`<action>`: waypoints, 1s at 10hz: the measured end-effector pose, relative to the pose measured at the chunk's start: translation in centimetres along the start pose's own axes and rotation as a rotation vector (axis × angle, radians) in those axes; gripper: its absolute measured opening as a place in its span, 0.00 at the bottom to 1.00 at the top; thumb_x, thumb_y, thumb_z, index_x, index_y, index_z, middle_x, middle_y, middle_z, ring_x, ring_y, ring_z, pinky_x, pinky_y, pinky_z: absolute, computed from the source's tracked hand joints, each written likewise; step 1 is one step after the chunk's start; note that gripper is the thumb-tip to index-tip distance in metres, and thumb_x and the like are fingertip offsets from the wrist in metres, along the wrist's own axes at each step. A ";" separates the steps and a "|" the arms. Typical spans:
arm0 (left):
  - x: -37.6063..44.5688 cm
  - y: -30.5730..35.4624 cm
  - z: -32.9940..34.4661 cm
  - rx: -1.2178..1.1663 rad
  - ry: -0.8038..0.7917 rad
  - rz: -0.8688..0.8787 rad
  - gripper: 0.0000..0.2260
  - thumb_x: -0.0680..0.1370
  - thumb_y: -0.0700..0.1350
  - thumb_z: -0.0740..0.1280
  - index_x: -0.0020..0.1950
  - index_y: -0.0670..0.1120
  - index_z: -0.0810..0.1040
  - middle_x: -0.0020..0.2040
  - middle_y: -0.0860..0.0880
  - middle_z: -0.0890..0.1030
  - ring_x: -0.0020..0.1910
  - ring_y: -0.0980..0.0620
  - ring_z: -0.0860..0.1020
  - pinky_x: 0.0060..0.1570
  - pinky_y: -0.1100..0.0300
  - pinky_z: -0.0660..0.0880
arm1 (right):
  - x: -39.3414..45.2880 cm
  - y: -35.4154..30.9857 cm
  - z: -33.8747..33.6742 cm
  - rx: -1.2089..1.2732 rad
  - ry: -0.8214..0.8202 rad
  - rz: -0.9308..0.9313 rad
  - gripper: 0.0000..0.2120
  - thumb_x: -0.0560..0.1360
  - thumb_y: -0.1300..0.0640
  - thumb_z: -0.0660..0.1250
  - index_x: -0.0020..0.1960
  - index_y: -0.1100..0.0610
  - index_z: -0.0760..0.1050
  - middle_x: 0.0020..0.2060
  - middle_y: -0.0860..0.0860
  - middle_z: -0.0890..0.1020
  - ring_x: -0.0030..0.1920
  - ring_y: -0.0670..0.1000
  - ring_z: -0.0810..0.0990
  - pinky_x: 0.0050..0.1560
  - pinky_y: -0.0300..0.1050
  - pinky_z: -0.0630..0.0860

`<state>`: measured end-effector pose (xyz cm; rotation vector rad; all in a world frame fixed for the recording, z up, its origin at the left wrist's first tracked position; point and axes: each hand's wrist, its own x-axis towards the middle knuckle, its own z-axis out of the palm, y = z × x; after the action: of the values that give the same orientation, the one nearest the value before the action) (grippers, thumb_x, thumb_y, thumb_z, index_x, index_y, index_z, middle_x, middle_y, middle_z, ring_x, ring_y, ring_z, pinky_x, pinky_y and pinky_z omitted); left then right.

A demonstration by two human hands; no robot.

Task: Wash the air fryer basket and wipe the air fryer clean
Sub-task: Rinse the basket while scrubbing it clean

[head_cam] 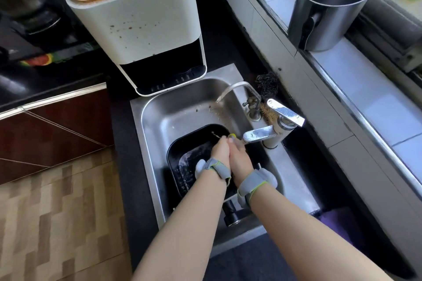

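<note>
Together, both hands (pixel 230 155) over basket (pixel 182 155)

Black basket (pixel 182 143) w/ white suds, cream brown-speckled air fryer (pixel 137 29), steel-grey sink (pixel 182 102).

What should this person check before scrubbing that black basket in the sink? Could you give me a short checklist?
1. Air fryer basket sits inside the sink: ok.
2. Sponge in hand: a yellow-green tip shows at the fingertips where the left hand and right hand meet; which one grips it: cannot tell.
3. Water running from the chrome tap: cannot tell.
4. Basket wetted: streaks glisten inside: ok.
5. Air fryer body clean: brown splatter on its side: not ok.
6. Basket handle free to grab: ok.
</note>
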<state>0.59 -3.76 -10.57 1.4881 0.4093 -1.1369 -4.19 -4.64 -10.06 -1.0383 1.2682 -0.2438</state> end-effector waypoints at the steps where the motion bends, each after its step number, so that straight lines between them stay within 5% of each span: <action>1: -0.7 -0.6 0.4 -0.024 -0.056 -0.089 0.08 0.78 0.45 0.63 0.42 0.44 0.78 0.44 0.44 0.80 0.44 0.48 0.78 0.48 0.58 0.73 | 1.1 -1.6 -0.1 -0.147 -0.081 0.086 0.20 0.82 0.55 0.52 0.72 0.61 0.62 0.71 0.59 0.66 0.69 0.60 0.68 0.38 0.32 0.72; 2: 0.5 0.5 -0.5 -0.057 -0.003 -0.116 0.12 0.82 0.44 0.56 0.56 0.40 0.75 0.54 0.38 0.77 0.54 0.45 0.75 0.51 0.57 0.70 | 0.5 -1.3 0.5 -0.318 -0.029 0.008 0.20 0.83 0.52 0.50 0.69 0.60 0.67 0.67 0.57 0.72 0.67 0.57 0.71 0.59 0.41 0.71; 3: 0.4 0.6 0.0 -0.002 0.017 -0.076 0.14 0.82 0.42 0.57 0.59 0.35 0.75 0.57 0.35 0.76 0.57 0.42 0.75 0.55 0.58 0.70 | -0.9 -2.0 0.4 -0.202 -0.035 0.008 0.15 0.82 0.51 0.50 0.51 0.56 0.73 0.64 0.61 0.74 0.62 0.57 0.75 0.53 0.44 0.73; 4: -0.2 0.1 0.1 0.057 -0.018 -0.056 0.08 0.77 0.43 0.65 0.40 0.41 0.78 0.42 0.42 0.80 0.40 0.47 0.77 0.45 0.60 0.75 | 0.0 -2.1 0.6 -0.295 -0.042 -0.055 0.18 0.82 0.50 0.45 0.35 0.55 0.57 0.66 0.66 0.66 0.66 0.58 0.70 0.58 0.42 0.70; 5: 1.0 0.7 -0.7 0.163 0.086 -0.029 0.14 0.80 0.43 0.60 0.35 0.42 0.72 0.41 0.40 0.76 0.42 0.46 0.76 0.42 0.65 0.71 | 0.0 -0.7 1.0 -0.351 -0.069 -0.065 0.21 0.83 0.48 0.45 0.53 0.58 0.72 0.59 0.62 0.75 0.65 0.59 0.72 0.62 0.46 0.67; 6: 0.0 0.7 -0.6 0.031 0.045 -0.063 0.13 0.81 0.46 0.59 0.58 0.38 0.76 0.49 0.44 0.77 0.51 0.50 0.75 0.55 0.57 0.71 | 0.6 -1.2 0.3 -0.295 -0.063 -0.031 0.19 0.83 0.50 0.48 0.62 0.57 0.72 0.62 0.60 0.75 0.63 0.59 0.74 0.61 0.45 0.67; 7: -0.8 0.1 -0.3 -0.066 -0.061 0.032 0.15 0.82 0.43 0.56 0.66 0.40 0.73 0.60 0.43 0.77 0.56 0.48 0.76 0.61 0.54 0.71 | 1.3 -1.7 -0.2 -0.233 0.018 -0.066 0.15 0.82 0.50 0.53 0.61 0.54 0.72 0.65 0.61 0.72 0.62 0.54 0.73 0.62 0.31 0.63; 8: 0.0 0.7 -0.1 -0.144 -0.031 0.093 0.13 0.83 0.39 0.51 0.63 0.41 0.72 0.52 0.41 0.78 0.50 0.47 0.78 0.52 0.58 0.76 | 0.0 -0.6 -0.4 -0.023 0.119 -0.154 0.15 0.79 0.53 0.61 0.64 0.56 0.70 0.62 0.56 0.69 0.59 0.51 0.74 0.60 0.33 0.66; 9: -0.1 1.2 0.9 -0.100 0.019 0.036 0.12 0.83 0.39 0.50 0.49 0.44 0.72 0.37 0.46 0.71 0.23 0.55 0.71 0.19 0.70 0.66 | -0.5 0.4 -1.9 0.065 0.216 -0.097 0.07 0.78 0.55 0.60 0.56 0.53 0.71 0.54 0.53 0.77 0.53 0.53 0.76 0.57 0.47 0.72; 10: -0.6 1.2 2.2 -0.035 -0.041 -0.006 0.13 0.83 0.49 0.54 0.44 0.44 0.71 0.41 0.43 0.74 0.25 0.52 0.73 0.20 0.65 0.67 | -0.2 0.6 -2.9 0.074 0.198 -0.079 0.07 0.79 0.61 0.56 0.51 0.54 0.73 0.44 0.51 0.79 0.49 0.52 0.76 0.52 0.45 0.71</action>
<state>0.32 -5.88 -9.14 1.4322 0.4037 -1.1575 -7.03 -5.64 -10.21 -1.0208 1.3855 -0.4603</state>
